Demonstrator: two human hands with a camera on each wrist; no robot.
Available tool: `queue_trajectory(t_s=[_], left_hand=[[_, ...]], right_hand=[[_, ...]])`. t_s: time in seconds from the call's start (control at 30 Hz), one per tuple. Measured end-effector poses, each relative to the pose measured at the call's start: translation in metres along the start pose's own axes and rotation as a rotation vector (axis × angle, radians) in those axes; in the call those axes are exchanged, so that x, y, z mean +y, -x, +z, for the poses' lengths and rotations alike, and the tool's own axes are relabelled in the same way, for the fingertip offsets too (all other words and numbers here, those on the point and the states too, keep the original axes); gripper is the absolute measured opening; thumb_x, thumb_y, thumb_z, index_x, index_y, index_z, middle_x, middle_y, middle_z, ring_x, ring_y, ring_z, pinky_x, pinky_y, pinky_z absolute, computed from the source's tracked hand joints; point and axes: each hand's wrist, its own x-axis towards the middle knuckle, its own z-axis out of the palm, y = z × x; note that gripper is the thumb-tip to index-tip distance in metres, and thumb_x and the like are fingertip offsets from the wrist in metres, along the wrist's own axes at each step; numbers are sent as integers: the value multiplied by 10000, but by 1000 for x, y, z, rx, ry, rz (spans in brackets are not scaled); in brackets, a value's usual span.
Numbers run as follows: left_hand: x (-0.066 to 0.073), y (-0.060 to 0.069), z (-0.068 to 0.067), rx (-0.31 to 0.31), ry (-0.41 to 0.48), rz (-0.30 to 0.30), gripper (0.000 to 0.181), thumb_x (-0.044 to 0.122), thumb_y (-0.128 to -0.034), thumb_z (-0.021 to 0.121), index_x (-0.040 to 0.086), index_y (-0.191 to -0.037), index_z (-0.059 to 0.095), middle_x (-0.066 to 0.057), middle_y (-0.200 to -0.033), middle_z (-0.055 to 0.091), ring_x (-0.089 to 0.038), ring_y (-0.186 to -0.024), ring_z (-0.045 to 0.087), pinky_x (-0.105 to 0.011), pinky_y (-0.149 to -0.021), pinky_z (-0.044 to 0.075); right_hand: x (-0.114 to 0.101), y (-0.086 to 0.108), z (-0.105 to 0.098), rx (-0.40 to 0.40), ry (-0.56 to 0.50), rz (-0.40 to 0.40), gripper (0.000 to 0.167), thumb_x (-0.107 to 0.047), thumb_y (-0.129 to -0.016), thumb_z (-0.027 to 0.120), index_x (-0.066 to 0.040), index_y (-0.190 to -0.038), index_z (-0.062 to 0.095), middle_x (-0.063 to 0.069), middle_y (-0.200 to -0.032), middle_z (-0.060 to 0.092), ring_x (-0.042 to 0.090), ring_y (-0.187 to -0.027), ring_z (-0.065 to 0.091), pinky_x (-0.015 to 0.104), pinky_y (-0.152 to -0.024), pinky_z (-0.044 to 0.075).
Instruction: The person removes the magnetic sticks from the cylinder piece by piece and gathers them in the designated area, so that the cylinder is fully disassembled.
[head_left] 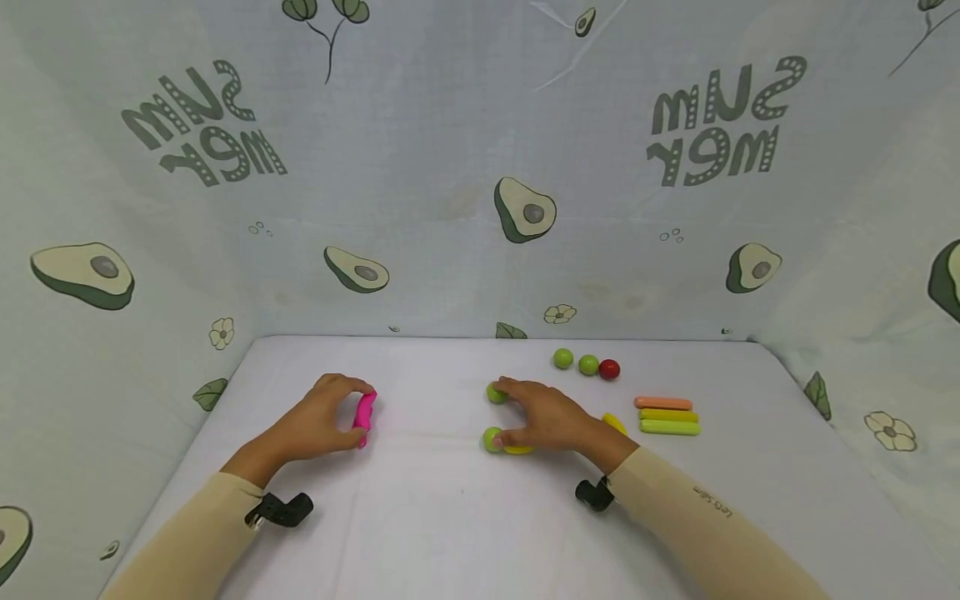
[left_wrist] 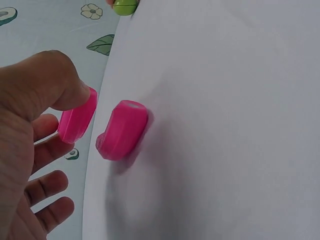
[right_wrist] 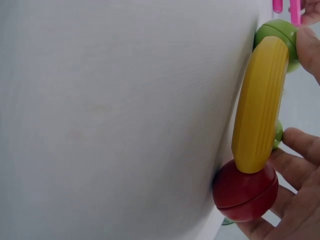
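Note:
My left hand (head_left: 318, 421) pinches a pink curved stick (left_wrist: 79, 117) between thumb and fingers. A second pink curved stick (left_wrist: 124, 131) rests on the white table just past it. My right hand (head_left: 551, 417) spans two green balls, its thumb against the nearer green ball (head_left: 492, 439) and its index finger at the farther green ball (head_left: 497, 392). In the right wrist view a yellow curved stick (right_wrist: 261, 105) runs from the thumb-side green ball (right_wrist: 280, 32) to a red ball (right_wrist: 246, 191). The hand hides that red ball in the head view.
Behind the right hand stand two loose green balls (head_left: 588, 365) and a red ball (head_left: 609, 369). To its right lie an orange stick (head_left: 663, 403), a yellow stick (head_left: 669, 415) and a lime stick (head_left: 670, 427). Another yellow piece (head_left: 614, 423) shows behind the right wrist. Patterned cloth (head_left: 450, 167) hangs around the table.

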Motion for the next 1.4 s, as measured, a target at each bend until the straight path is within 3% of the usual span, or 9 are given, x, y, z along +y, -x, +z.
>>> queue_trajectory(t_s=[0.17,0.4,0.7,1.2,1.4], left_hand=[[-7,7,-3,-7,-16,-38,516,138,-797,824,118,-1277,635,-44,-1301,605,-339,-1333,412,-548,-1009,493],[-13,15,-6,-2,-12,-43,516,97,-797,801,81,-1285,633,-48,-1294,618,-347,-1331,418,-556,-1033,468],[-19,22,0,-16,-18,-65,527,95,-792,815,53,-1284,630,-91,-1293,610,-375,-1307,446,-563,-1027,472],[-23,23,3,-12,-30,-6,529,94,-792,827,37,-1281,634,-80,-1277,631,-376,-1278,473,-567,-1043,449],[-12,17,3,15,-38,24,576,143,-824,815,49,-1347,595,-109,-1376,578,-379,-1330,421,-611,-1052,415]], right_hand=[[0,0,0,-2,3,-2,912,-514,-782,868,-233,-1549,462,-3,-1579,446,243,-1454,398,468,-1153,358],[0,0,0,2,4,-9,901,-510,-788,865,-229,-1546,466,-8,-1583,440,235,-1454,399,459,-1156,355],[-3,0,2,12,3,-5,897,-508,-795,859,-213,-1547,468,4,-1581,443,253,-1444,412,476,-1148,362],[-10,2,7,27,0,40,913,-502,-789,866,-188,-1547,465,26,-1590,429,278,-1444,404,484,-1149,361],[-11,7,7,23,-11,23,901,-490,-817,849,-132,-1547,459,75,-1595,415,287,-1455,388,474,-1165,337]])
